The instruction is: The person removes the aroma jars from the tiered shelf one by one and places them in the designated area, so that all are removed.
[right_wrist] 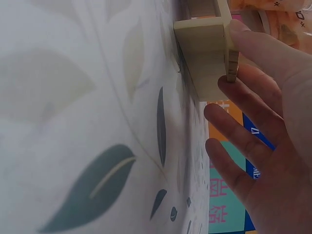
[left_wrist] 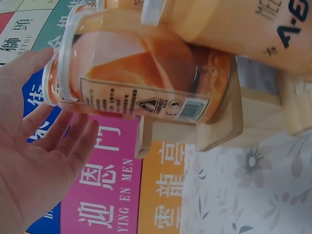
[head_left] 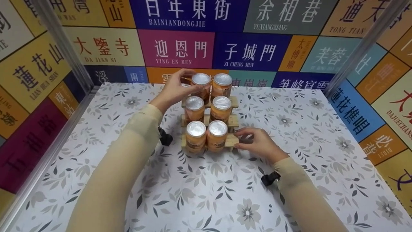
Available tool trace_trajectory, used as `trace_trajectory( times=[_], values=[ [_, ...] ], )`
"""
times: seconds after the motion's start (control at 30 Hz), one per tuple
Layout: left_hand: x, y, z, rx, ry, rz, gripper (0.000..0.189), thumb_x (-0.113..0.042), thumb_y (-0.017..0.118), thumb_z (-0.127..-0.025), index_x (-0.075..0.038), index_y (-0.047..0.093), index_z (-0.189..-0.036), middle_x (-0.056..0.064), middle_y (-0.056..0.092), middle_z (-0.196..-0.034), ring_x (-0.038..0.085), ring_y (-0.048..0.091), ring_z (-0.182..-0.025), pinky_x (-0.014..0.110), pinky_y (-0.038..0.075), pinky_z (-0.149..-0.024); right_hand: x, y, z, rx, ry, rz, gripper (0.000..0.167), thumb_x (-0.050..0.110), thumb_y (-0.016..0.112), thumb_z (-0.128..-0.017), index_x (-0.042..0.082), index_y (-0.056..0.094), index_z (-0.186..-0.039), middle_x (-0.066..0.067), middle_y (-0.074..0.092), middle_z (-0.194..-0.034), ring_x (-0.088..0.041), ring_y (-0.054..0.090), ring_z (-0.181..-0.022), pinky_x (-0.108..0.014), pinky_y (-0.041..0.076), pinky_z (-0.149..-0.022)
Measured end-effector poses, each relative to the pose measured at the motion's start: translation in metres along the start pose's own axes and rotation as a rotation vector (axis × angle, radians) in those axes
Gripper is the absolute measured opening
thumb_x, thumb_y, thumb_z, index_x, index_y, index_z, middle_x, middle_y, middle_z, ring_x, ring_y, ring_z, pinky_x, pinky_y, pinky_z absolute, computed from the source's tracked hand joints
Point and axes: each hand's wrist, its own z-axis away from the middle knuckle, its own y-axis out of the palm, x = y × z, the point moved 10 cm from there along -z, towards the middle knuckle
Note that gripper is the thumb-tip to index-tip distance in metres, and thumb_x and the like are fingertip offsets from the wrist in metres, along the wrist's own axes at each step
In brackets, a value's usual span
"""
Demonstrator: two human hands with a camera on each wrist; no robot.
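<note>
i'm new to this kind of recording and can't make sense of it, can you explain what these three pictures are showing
There is no robot here: a person works with two bare hands. The wide picture comes from a camera worn on the head, looking forward and down. The two close, sideways-looking ones come from cameras on the left and right wrists. On the leaf-patterned surface is a stepped wooden stand with six silver-topped cans, two per step. The left hand curves around the back-left can; whether it really grips is hard to tell. The right hand pinches the end of the stand's front step.
</note>
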Motion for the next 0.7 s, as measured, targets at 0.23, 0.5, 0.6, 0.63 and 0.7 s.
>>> trace_trajectory(
  times=[0.23, 0.5, 0.6, 0.63, 0.7],
  values=[
    [0.004, -0.001, -0.004, -0.009, -0.024, 0.036, 0.061, -0.031, 0.086, -0.085, -0.015, 0.059, -0.138, 0.005, 0.062, -0.132, 0.022, 0.058, -0.117, 0.034, 0.052, -0.1, 0.004, -0.002, -0.003, -0.018, -0.006, 0.037, 0.038, 0.026, 0.091, -0.079, 0.016, 0.078, -0.114, -0.005, 0.071, -0.129, -0.028, 0.064, -0.124, -0.05, 0.053, -0.107],
    [0.012, 0.004, -0.006, 0.004, -0.084, 0.047, 0.061, -0.031, 0.087, -0.084, -0.015, 0.06, -0.136, 0.005, 0.062, -0.13, 0.022, 0.058, -0.116, 0.035, 0.054, -0.095, 0.005, -0.001, -0.003, -0.017, -0.029, 0.073, 0.037, 0.028, 0.092, -0.079, 0.017, 0.08, -0.112, -0.002, 0.075, -0.121, -0.026, 0.066, -0.12, -0.052, 0.048, -0.11],
    [0.012, 0.008, -0.007, 0.012, -0.08, 0.069, 0.059, -0.03, 0.086, -0.084, -0.015, 0.06, -0.135, 0.005, 0.063, -0.129, 0.021, 0.059, -0.113, 0.035, 0.054, -0.094, 0.003, -0.004, -0.001, -0.028, -0.016, 0.065, 0.038, 0.027, 0.092, -0.078, 0.017, 0.08, -0.112, -0.002, 0.075, -0.121, -0.026, 0.064, -0.123, -0.05, 0.048, -0.112],
    [0.012, 0.008, -0.008, 0.007, -0.076, 0.079, 0.057, -0.029, 0.086, -0.084, -0.015, 0.06, -0.134, 0.005, 0.063, -0.129, 0.021, 0.06, -0.112, 0.034, 0.054, -0.093, 0.004, -0.005, -0.001, -0.029, -0.016, 0.057, 0.039, 0.026, 0.093, -0.077, 0.017, 0.08, -0.113, -0.003, 0.075, -0.121, -0.027, 0.063, -0.123, -0.05, 0.048, -0.112],
    [0.013, 0.007, -0.01, -0.01, -0.069, 0.107, 0.055, -0.027, 0.086, -0.084, -0.015, 0.061, -0.131, 0.004, 0.063, -0.128, 0.02, 0.06, -0.11, 0.034, 0.054, -0.093, 0.005, -0.006, -0.002, -0.028, -0.019, 0.049, 0.04, 0.026, 0.093, -0.078, 0.016, 0.08, -0.114, -0.004, 0.074, -0.122, -0.027, 0.063, -0.124, -0.05, 0.048, -0.112]
  ],
)
